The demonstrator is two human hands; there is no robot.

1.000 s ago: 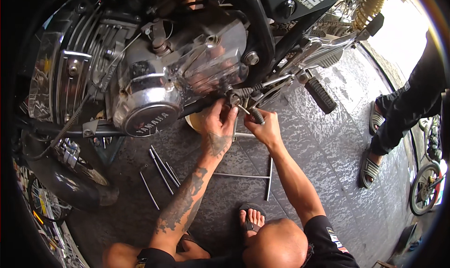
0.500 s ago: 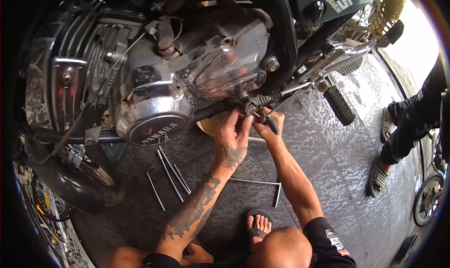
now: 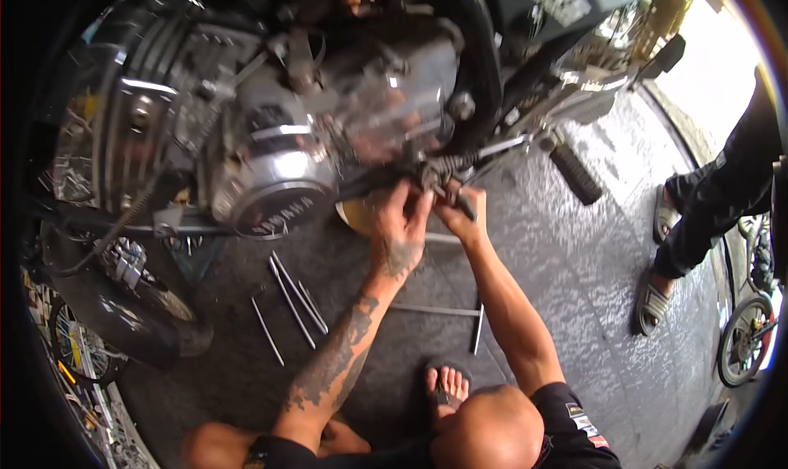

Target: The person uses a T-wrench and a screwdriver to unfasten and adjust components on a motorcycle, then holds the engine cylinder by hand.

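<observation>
Below the motorcycle's polished engine cover, both my hands meet at a greasy foot-lever joint. My left hand is closed, with thumb and fingertips pinching at the underside of the joint. From the right, my right hand is closed around the foot lever, whose dark rubber end shows between the fingers. A metal rod runs from the joint toward the rear. Blur and my fingers hide any small part held between the fingertips.
Several thin metal rods and a T-shaped bar tool lie on the dark floor. Behind my left hand sits a yellowish round container. A footpeg juts out at right, and a person in sandals stands beyond.
The whole view has shifted slightly and blurred, with the bike and floor tools moving a little left. Both hands stay at the lever joint; the rubber end is now more covered by my right hand.
</observation>
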